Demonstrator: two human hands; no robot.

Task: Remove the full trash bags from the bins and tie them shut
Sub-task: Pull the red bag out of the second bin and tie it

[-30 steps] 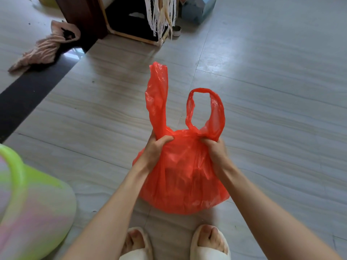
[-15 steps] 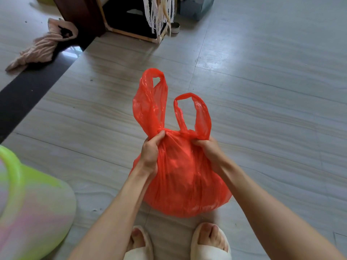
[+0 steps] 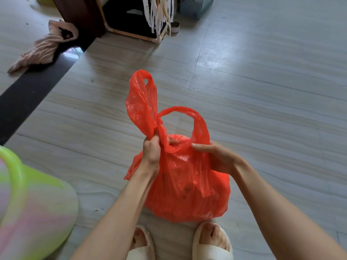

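Note:
A full red plastic trash bag point(image 3: 187, 184) sits on the tiled floor just in front of my slippered feet. Its two handle loops stand up above it, the left loop point(image 3: 141, 104) tall and the right loop point(image 3: 197, 121) arched lower. My left hand point(image 3: 151, 151) grips the base of the left loop, where the two loops cross. My right hand point(image 3: 216, 156) holds the bag's top at the base of the right loop, thumb lying along it. A fingertip shows through the gap between the loops.
A light green bin point(image 3: 28, 203) stands at the lower left edge. A pink cloth point(image 3: 45, 47) lies on the floor at the far left, by a dark floor strip. A wooden-framed cabinet point(image 3: 131, 19) with hanging lace stands at the back, with a small tin point(image 3: 175, 27) beside it.
Both hands have brought the two loops together. The left loop now crosses the base of the right loop, and the right loop has dropped lower and wider.

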